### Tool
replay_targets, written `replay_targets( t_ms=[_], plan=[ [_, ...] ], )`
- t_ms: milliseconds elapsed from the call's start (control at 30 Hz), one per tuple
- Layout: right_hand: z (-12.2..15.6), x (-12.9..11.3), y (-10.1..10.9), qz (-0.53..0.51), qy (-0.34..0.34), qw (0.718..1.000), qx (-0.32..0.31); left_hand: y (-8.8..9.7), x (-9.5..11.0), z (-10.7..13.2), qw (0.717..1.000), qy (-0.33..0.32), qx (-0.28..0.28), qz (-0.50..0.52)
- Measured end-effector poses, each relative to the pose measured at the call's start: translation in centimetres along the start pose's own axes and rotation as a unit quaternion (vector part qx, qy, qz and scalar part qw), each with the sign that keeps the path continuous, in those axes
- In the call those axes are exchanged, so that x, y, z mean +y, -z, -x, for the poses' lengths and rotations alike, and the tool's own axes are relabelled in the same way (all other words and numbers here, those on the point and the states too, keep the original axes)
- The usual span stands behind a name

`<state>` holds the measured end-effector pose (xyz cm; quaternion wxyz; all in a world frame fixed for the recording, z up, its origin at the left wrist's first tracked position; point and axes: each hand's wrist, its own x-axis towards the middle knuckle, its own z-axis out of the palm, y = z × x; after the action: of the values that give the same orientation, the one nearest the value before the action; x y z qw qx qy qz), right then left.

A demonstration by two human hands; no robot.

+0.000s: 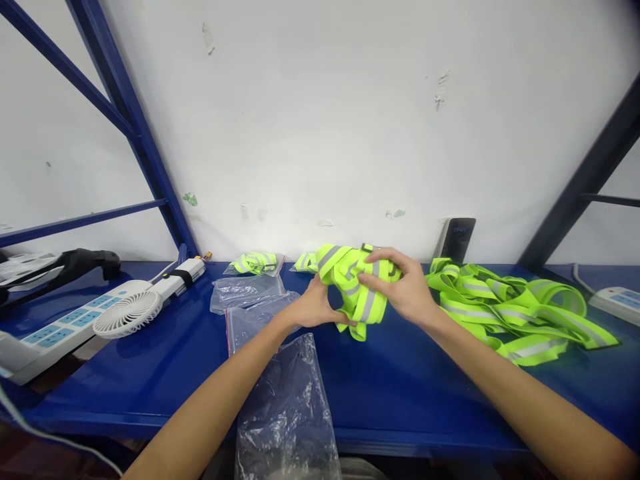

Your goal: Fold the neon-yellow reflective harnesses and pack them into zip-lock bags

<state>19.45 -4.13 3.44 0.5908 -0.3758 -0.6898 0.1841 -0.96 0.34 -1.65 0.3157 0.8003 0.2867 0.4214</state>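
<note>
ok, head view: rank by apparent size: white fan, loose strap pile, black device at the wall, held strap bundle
1. Loose strap pile
2. Held strap bundle
3. White fan
4. Black device

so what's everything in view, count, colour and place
strap bundle: 1, yellow-green and grey, centre
loose straps: uncountable, yellow-green and grey, right
bagged straps: 2, yellow-green, back
plastic bags: at least 3, clear, left of centre
power strips: 2, white and blue, left and right edges
fan: 1, white, left
banded object: 1, white and black, beside fan
upright box: 1, black, back right
unclear gear: uncounted, black and white, far left
table: 1, blue, beneath
frame: 1, dark blue, sides
wall: 1, white, behind
left hand: 1, bare, bundle's left
right hand: 1, bare, bundle's right
</note>
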Motion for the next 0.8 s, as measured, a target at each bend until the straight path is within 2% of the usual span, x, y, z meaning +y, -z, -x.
replay_targets(
  t_ms=[33,100,167,233,367,500,667,800],
  plan=[
    [-0.3,0.4,0.5,0.036,0.020,0.999,0.023,0.3,0.2,0.0,1.000,0.014,0.001,-0.001],
    [-0.8,1.1,1.5,0.080,0.046,0.994,0.057,0.8,0.6,-0.1,0.999,0.028,0.037,0.013],
    [-1.0,1.7,2.0,0.105,0.067,0.990,0.065,1.1,1.0,-0.3,0.997,0.016,0.071,0.041],
    [-0.9,2.0,2.0,0.121,0.092,0.987,0.054,1.0,1.5,-0.5,0.995,0.004,0.063,0.079],
    [-0.3,2.2,1.2,0.145,0.154,0.977,0.037,-0.5,2.7,-0.7,0.981,0.033,0.050,0.185],
    [0.1,2.4,0.5,0.177,0.201,0.961,0.066,-2.1,3.7,-0.9,0.981,0.053,0.080,0.171],
    [0.5,2.3,0.1,0.168,0.193,0.962,0.097,-2.8,3.5,-0.8,0.979,0.118,0.085,0.139],
    [0.7,2.0,-0.1,0.140,0.149,0.973,0.106,-3.4,2.5,-0.4,0.974,0.098,0.041,0.199]
  ],
)
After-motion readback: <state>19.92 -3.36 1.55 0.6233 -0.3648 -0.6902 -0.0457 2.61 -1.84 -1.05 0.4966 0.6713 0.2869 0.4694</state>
